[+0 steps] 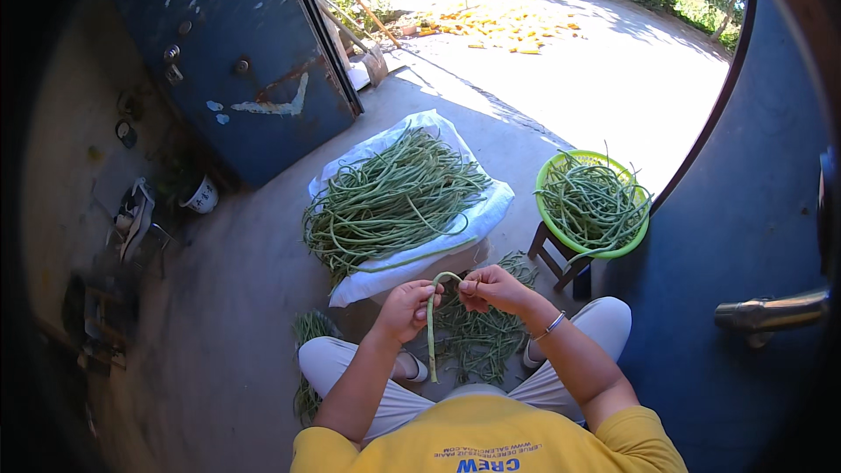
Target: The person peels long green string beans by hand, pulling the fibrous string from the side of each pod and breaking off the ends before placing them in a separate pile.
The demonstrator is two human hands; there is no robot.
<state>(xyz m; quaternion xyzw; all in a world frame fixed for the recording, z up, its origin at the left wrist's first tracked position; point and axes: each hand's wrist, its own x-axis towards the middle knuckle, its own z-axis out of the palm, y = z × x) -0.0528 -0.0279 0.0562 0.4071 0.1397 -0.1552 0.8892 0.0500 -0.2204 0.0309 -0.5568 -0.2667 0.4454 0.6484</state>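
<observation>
A single long green bean (431, 337) arches up between my two hands, one end of it hanging down in front of my lap. My left hand (408, 310) pinches it partway along. At the other side of the arch, my right hand (496, 288) has its fingers closed on the bean's end. Just beyond them, a big heap of long beans (394, 197) lies on a white sack (491, 210). Below my hands, more beans and bean pieces (482, 337) are spread on the floor between my feet.
On a dark wooden stool (552, 256) at the right stands a lime-green basket (638, 241) of beans. Another bunch of beans (311, 330) lies by my left knee. Blue metal doors (254, 52) flank the doorway; yellow corn cobs (499, 28) lie outside. A white plant pot (201, 196) stands left.
</observation>
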